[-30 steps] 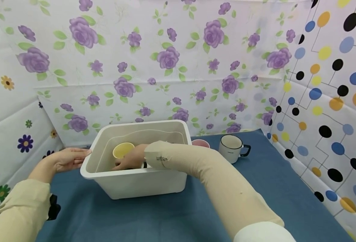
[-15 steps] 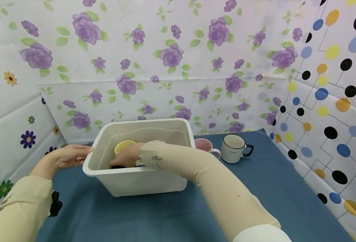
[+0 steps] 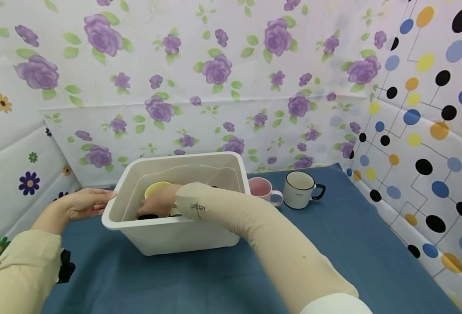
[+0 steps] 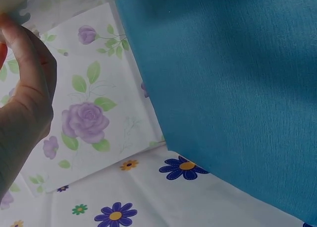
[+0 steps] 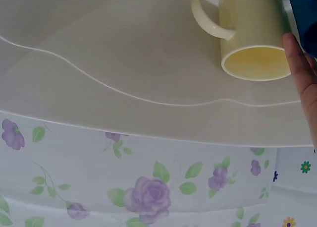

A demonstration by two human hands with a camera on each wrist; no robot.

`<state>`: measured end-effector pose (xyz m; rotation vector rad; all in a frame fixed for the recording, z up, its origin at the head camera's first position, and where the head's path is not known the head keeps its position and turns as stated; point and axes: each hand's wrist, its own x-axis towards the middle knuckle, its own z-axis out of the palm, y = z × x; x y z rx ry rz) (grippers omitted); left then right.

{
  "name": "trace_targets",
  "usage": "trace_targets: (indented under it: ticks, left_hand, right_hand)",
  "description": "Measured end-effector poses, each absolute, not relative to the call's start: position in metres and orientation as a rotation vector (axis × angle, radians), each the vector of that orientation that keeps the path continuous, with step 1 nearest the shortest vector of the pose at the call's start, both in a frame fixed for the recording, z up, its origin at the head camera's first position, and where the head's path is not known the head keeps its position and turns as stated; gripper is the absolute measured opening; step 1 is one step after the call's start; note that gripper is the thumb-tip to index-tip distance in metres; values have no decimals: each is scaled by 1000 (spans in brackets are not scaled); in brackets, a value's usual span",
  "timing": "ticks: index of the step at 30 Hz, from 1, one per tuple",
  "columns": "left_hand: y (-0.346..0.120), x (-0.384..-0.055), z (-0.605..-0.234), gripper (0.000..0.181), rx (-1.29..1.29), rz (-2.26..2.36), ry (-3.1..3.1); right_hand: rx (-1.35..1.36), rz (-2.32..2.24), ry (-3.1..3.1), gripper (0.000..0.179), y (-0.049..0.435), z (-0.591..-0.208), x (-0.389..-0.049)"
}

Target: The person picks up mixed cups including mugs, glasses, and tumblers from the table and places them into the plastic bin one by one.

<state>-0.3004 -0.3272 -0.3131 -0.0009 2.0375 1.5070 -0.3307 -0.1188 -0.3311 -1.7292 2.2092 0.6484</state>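
Observation:
A white plastic tub [image 3: 184, 237] stands on the table, and my left hand [image 3: 83, 203] pinches its left rim between thumb and fingers. In the left wrist view that hand [image 4: 29, 83] shows at the left edge. My right hand [image 3: 158, 203] reaches down inside the tub and grips a dark blue, glossy cup [image 5: 303, 14], mostly hidden by the hand and the tub's near wall. Close behind those fingers sits a pale yellow mug [image 5: 252, 24], its handle facing away from the hand. Its yellow rim [image 3: 154, 186] shows above the hand in the head view.
Right of the tub are a pink mug [image 3: 260, 187] and a white enamel-style mug [image 3: 298, 191] with a black rim and handle. A blue cloth [image 3: 333, 244] covers the table. Flowered and dotted sheets [image 3: 215, 109] wall the back and sides.
My right hand has shifted slightly left and deeper in the tub, and a dark rim now shows beneath its fingers. The left hand keeps its place on the tub's rim.

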Motion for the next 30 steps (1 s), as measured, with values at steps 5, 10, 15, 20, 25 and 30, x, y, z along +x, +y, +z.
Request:
trace_targets:
  ticks: [5, 10, 15, 20, 25, 30]
  left_hand:
    - [-331, -301, -313, 59, 2, 1511, 2033]
    - [-330, -300, -314, 34, -13, 1532, 2009]
    - [-327, -300, -313, 44, -23, 1528, 2019]
    - [-328, -300, -313, 16, -23, 1544, 1994]
    - [-328, -301, -313, 26, -20, 1540, 1995]
    - [-328, -302, -314, 62, 4, 1496, 2036]
  right_hand:
    - [-1834, 602, 2109, 59, -117, -327, -337]
    - [-1889, 540, 2074, 64, -111, -325, -335]
    - [-1844, 513, 2095, 64, -109, -326, -334]
    - [-1784, 481, 2111, 63, -111, -327, -335]
    - [-1757, 548, 2092, 72, -108, -319, -335]
    - [-1678, 600, 2119, 80, -97, -305, -333]
